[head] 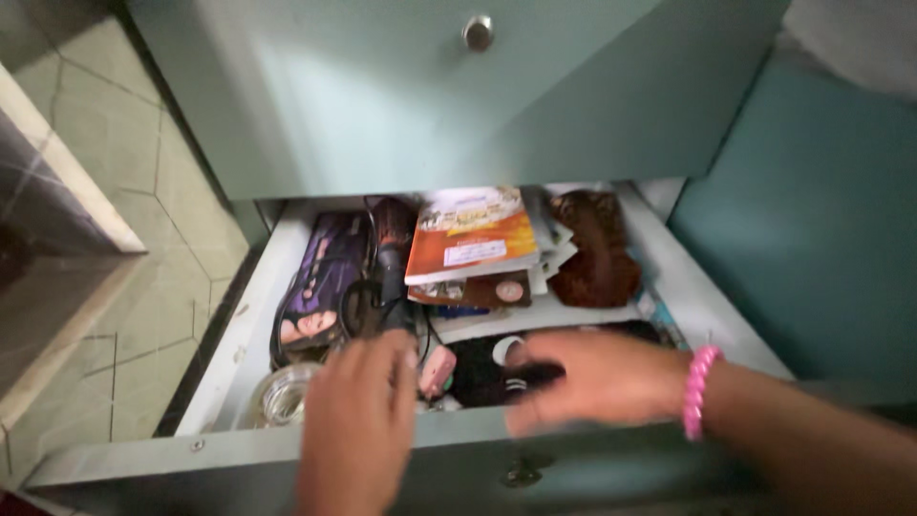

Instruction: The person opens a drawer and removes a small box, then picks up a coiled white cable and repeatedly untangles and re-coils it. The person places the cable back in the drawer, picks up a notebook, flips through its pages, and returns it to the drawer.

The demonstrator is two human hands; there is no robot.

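An open pale green drawer [239,325] is packed with things. My left hand [358,425] reaches over its front edge, fingers near a small pink object [437,371] and a black cord [368,306]. My right hand [587,377], with a pink coil band [697,392] on the wrist, lies flat with spread fingers on a black cloth item [482,373] at the drawer's front. Both hands are blurred. An orange booklet [473,239] lies on top of papers at the middle. Beside it sits a dark hair tool [390,244].
A purple box [320,282] lies at the drawer's left, a clear glass jar [282,397] in the front left corner. A brown furry thing [597,253] lies at the back right. A shut drawer with a metal knob [478,32] is above. Tiled floor [124,220] lies left.
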